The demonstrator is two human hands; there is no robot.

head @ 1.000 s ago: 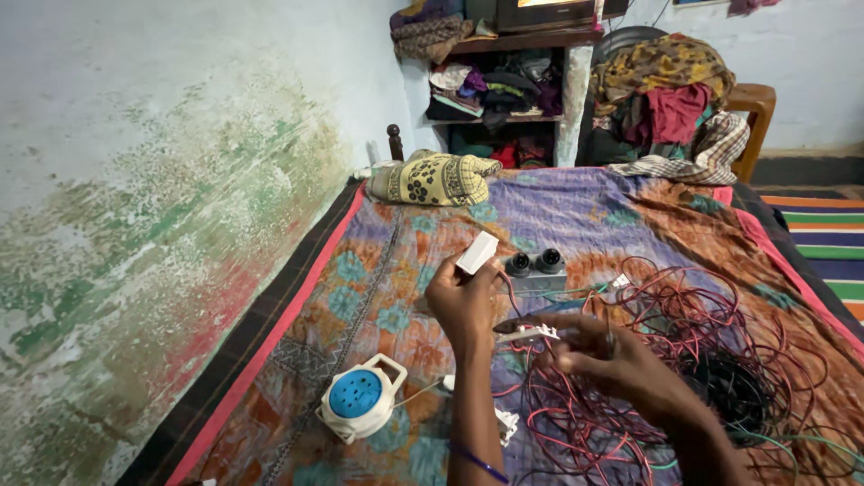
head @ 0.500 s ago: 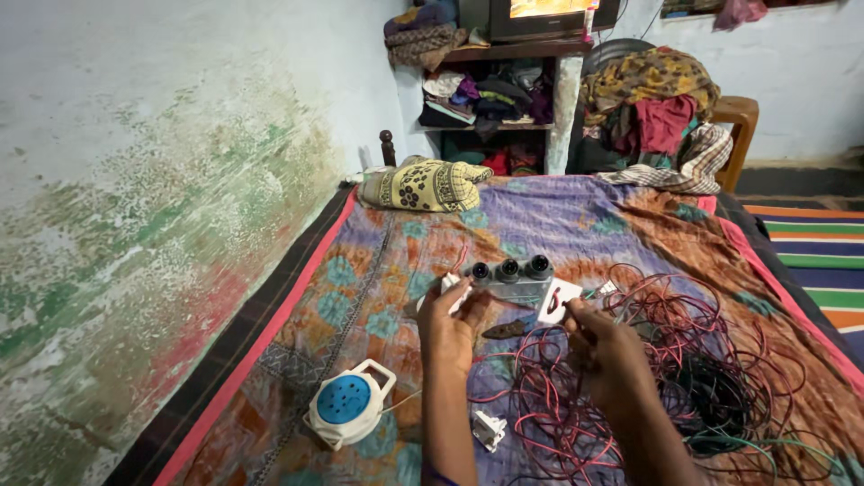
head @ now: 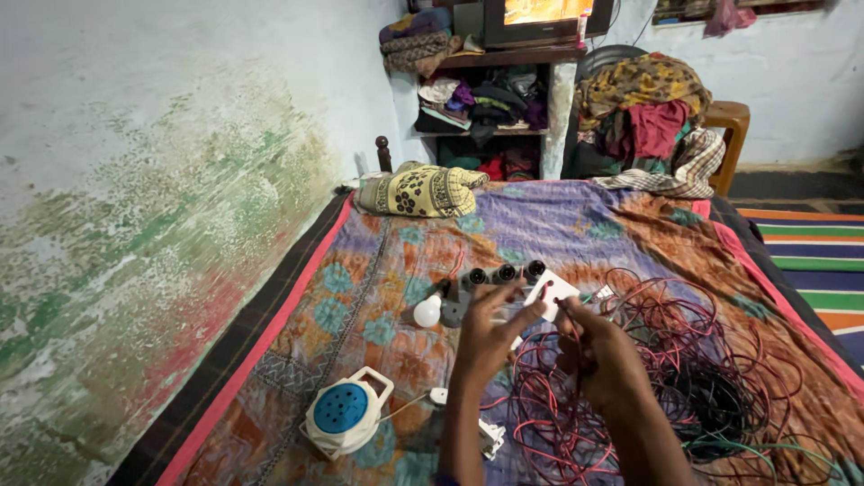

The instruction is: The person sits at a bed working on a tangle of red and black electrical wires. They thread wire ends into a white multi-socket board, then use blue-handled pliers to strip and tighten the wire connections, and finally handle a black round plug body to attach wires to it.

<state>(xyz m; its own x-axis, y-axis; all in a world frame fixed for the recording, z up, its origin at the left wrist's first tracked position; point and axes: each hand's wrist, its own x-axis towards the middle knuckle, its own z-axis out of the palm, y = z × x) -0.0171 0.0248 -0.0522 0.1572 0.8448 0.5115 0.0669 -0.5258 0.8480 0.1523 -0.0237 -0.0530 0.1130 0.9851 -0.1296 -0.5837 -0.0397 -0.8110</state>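
Small white rectangular plastic plate [head: 551, 293], tilted, raised above the patterned bedspread [head: 396, 270], just in front of a grey strip of black round lamp holders [head: 500, 274]. Left hand [head: 490, 335] pinching the plate's lower edge, fingers [head: 525, 315] spread and curled up to it. Right hand [head: 601, 353] just beside, closed narrowly around a thin red wire [head: 562, 310] near the plate; exact contact with the plate not clear. Below and to the right, a big loose tangle of red and black wires [head: 693, 360] spread over the cloth. Left of the lamp holders, a white round bulb [head: 427, 310] lying on the bedspread. Nearer, a white extension reel with a blue round face [head: 344, 414], and a small white plug piece [head: 490, 438] beside the left forearm. Farther off, a folded yellow patterned cloth [head: 423, 189] at the bed's head, near the flaking painted wall [head: 135, 198].
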